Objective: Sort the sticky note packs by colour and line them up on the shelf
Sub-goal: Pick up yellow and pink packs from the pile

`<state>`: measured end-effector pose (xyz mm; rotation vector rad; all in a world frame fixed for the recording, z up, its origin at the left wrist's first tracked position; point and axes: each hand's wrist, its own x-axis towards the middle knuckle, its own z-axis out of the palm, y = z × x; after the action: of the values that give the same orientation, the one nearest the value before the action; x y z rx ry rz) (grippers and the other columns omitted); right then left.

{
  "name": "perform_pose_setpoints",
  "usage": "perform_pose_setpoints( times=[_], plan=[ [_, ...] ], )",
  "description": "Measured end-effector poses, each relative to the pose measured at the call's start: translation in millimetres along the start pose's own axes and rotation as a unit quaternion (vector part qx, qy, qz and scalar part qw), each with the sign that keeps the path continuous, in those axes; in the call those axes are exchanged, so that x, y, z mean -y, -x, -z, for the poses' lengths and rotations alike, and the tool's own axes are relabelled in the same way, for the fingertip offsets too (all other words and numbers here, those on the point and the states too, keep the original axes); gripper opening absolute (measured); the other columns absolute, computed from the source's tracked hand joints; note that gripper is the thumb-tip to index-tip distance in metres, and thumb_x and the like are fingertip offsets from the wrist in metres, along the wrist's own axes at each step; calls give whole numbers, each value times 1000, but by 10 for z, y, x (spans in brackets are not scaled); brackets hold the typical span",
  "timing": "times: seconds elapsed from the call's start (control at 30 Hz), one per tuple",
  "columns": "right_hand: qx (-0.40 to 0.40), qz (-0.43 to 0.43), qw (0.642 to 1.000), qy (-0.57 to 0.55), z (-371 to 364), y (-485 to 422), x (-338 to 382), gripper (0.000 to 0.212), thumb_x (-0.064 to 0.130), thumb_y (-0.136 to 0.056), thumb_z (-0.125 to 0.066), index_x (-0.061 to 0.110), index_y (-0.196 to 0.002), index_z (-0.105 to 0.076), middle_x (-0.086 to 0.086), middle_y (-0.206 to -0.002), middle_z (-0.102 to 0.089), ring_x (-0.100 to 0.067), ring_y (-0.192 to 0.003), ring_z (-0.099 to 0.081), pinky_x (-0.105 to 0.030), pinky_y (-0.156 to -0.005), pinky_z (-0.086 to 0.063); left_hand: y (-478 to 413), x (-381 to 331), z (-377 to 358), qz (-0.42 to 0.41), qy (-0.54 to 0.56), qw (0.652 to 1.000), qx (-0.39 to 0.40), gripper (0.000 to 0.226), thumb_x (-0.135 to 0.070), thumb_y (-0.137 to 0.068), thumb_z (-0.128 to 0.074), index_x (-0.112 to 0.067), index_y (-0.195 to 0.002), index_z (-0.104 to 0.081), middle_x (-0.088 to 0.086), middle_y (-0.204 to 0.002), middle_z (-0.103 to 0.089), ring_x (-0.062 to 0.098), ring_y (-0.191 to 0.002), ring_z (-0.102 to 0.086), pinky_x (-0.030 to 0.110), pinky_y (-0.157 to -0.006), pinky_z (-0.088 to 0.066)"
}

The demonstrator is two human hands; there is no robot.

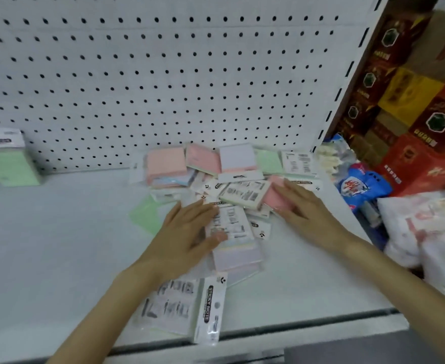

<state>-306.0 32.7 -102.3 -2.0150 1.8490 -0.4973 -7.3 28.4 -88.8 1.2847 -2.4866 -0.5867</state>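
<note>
I see both hands lying flat, fingers straight, gripping nothing. Left hand [187, 232] rests on a label-up pack [230, 224] in the sticky note pile [216, 174] mid-shelf [58, 245]. Right hand [304, 210] touches a pink pack [275, 198]. A green pack [10, 161] stands far left by the pegboard [163, 74].

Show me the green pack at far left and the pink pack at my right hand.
green pack [12, 166]: head view, middle of its green face.
pink pack [272, 199]: head view, its uncovered pink face.
</note>
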Motion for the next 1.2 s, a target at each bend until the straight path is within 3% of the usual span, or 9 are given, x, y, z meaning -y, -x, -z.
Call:
perform_pose_setpoints(
  times=[0.17, 0.47, 0.73, 0.8, 0.9, 0.97, 1.03, 1.1, 1.2],
  plan=[
    [-19, 64, 998, 14, 49, 42, -116, 53, 60, -90, -38, 46, -140, -31, 9, -157, -19, -11, -143, -15, -11, -103, -2, 145, -238, -122, 50, -34, 998, -15, 90, -84, -77, -2, -34, -148, -25, -17, -156, -19, -6, -143, -1, 27, -118, 11],
    [-17, 109, 993, 50, 128, 262, -456, 60, 64, -79, -33, 43, -135, -37, -6, -144, -45, -30, -129, -40, -33, -103, -27, 289, -729, -327, 94, -77, 990, -67, 75, -70, -88, -24, -23, -145, -39, -6, -151, -36, 7, -142, -23, 31, -119, -4],
    [-59, 114, 991, -37, 288, 691, -810, 48, 59, -81, -41, 40, -124, -51, -1, -137, -52, -28, -129, -41, -31, -106, -23, 238, -1039, -482, 129, -89, 985, -76, 74, -69, -88, -30, -22, -144, -41, 0, -151, -36, 15, -141, -30, 35, -118, -11],
    [-96, 110, 984, -98, 279, 765, -875, 41, 50, -81, -51, 35, -119, -58, 0, -130, -55, -25, -120, -46, -24, -106, -27, 210, -1122, -518, 132, -96, 984, -75, 75, -69, -87, -29, -21, -144, -41, 0, -152, -36, 15, -141, -30, 35, -118, -11],
    [-142, 56, 970, -190, 232, 798, -812, 35, 35, -75, -73, 30, -109, -65, 2, -122, -53, -23, -113, -47, 1, -94, -23, 156, -1238, -577, 141, -103, 982, -74, 79, -70, -84, -34, -20, -144, -40, 1, -151, -36, 16, -140, -31, 34, -118, -11],
    [-157, 23, 962, -221, 204, 772, -765, 37, 23, -72, -80, 28, -105, -66, -2, -122, -50, -26, -117, -47, 4, -86, -26, 120, -1301, -628, 149, -84, 983, -73, 82, -70, -79, -40, -19, -143, -43, 2, -149, -39, 18, -138, -35, 34, -117, -13],
    [-161, -5, 956, -245, 191, 738, -767, 46, 31, -68, -83, 29, -110, -64, -5, -126, -48, -26, -121, -45, -3, -91, -32, 99, -1312, -678, 147, -65, 984, -76, 80, -69, -77, -44, -20, -140, -47, 1, -145, -45, 17, -135, -41, 36, -117, -18],
    [-154, -44, 944, -289, 194, 725, -783, 57, 45, -64, -79, 32, -116, -59, -1, -125, -45, -23, -119, -47, -24, -100, -41, 91, -1316, -701, 140, -48, 986, -80, 72, -65, -80, -43, -22, -137, -50, 0, -141, -51, 14, -131, -45, 39, -118, -22],
    [-132, -106, 931, -322, 202, 744, -779, 59, 35, -70, -79, 30, -123, -55, 0, -123, -41, -18, -112, -51, -32, -97, -45, 79, -1329, -713, 137, -22, 986, -89, 71, -68, -83, -39, -21, -134, -55, -2, -137, -56, 11, -126, -49, 36, -118, -22]
  ],
)
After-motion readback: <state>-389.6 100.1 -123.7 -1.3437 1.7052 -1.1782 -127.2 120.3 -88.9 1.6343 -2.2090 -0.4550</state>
